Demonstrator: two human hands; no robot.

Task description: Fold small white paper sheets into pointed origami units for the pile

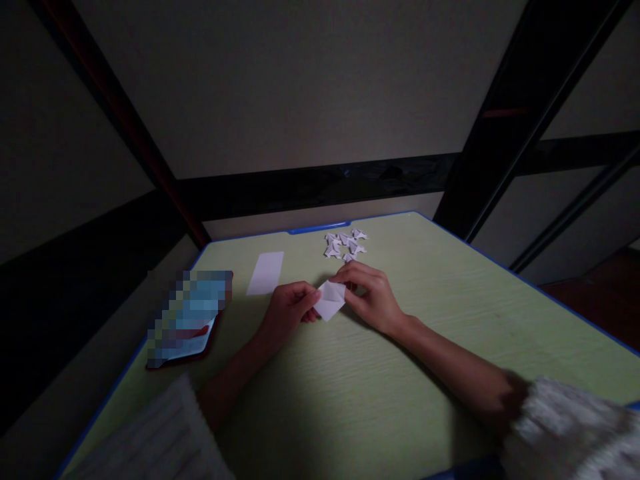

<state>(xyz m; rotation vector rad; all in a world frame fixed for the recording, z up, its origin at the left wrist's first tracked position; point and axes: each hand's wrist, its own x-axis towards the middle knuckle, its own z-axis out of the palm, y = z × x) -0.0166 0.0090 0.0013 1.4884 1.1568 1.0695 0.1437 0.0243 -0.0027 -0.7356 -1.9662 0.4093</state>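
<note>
Between my two hands is a small folded piece of white paper (330, 301), turned like a diamond with creases across its upper part. My left hand (291, 307) pinches its left corner between thumb and fingers. On the other side, my right hand (371, 297) grips the upper right edge, its fingers curled over the top. Just beyond my right hand lies a cluster of several small folded paper figures (345, 244). A flat white paper sheet (266, 273) rests on the table past my left hand.
A tablet-like device (193, 317) with a lit, partly blurred screen lies at the table's left edge. The pale green table (450, 320) has a blue rim and a blue handle piece (320, 228) at the far side. Dark-banded panels (320, 87) stand behind it.
</note>
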